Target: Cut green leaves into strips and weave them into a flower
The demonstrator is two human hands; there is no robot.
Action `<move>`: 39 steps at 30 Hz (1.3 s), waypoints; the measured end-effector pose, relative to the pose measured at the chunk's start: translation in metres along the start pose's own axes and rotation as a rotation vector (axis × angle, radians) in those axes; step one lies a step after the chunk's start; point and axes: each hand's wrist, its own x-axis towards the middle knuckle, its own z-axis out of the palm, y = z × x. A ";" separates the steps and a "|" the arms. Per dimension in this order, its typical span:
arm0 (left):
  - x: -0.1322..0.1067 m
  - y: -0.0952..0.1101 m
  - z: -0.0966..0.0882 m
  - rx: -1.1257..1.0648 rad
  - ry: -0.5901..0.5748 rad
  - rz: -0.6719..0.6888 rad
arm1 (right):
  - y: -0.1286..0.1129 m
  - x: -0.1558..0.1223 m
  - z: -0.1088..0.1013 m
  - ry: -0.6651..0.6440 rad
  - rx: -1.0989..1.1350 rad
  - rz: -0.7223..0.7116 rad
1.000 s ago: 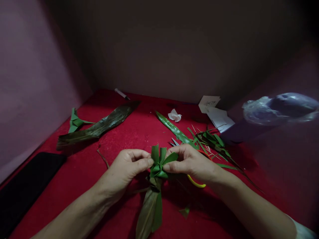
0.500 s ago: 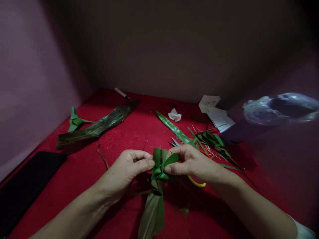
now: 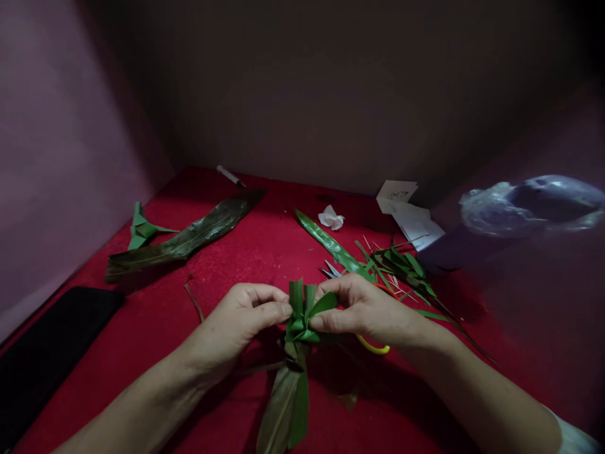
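Note:
A folded green leaf piece [image 3: 300, 318] is held just above the red cloth [image 3: 246, 252] at the centre. My left hand [image 3: 246, 318] pinches its left side, fingers curled closed. My right hand [image 3: 363, 309] pinches its right side, thumb and forefinger on a folded flap. Short leaf strips stick up between my fingertips, and the long leaf tail [image 3: 286, 407] hangs down toward me. A yellow scissors handle [image 3: 373, 347] shows under my right wrist.
A long dark leaf [image 3: 184, 243] and a small folded leaf [image 3: 140, 230] lie at the left. A green leaf [image 3: 331, 246], cut strips [image 3: 401, 268], crumpled tissue [image 3: 331, 219], white papers [image 3: 409, 214], a pen [image 3: 230, 176], a black slab [image 3: 42, 353] and a plastic-wrapped object [image 3: 529, 205] surround them.
Both hands keep their pinch on the folded leaf. The leaf tail below has swung slightly from side to side; the rest is unchanged.

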 end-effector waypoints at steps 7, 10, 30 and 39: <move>0.000 -0.001 -0.001 -0.029 -0.004 -0.021 | -0.002 -0.001 0.002 -0.016 0.019 0.003; 0.000 -0.002 -0.001 0.024 0.010 0.030 | -0.002 0.000 0.000 -0.019 -0.002 0.004; 0.000 -0.002 0.003 0.024 0.004 0.027 | -0.005 -0.002 -0.003 -0.036 0.002 0.043; 0.000 -0.003 0.003 -0.011 -0.011 0.064 | -0.011 -0.003 -0.004 0.001 0.002 0.093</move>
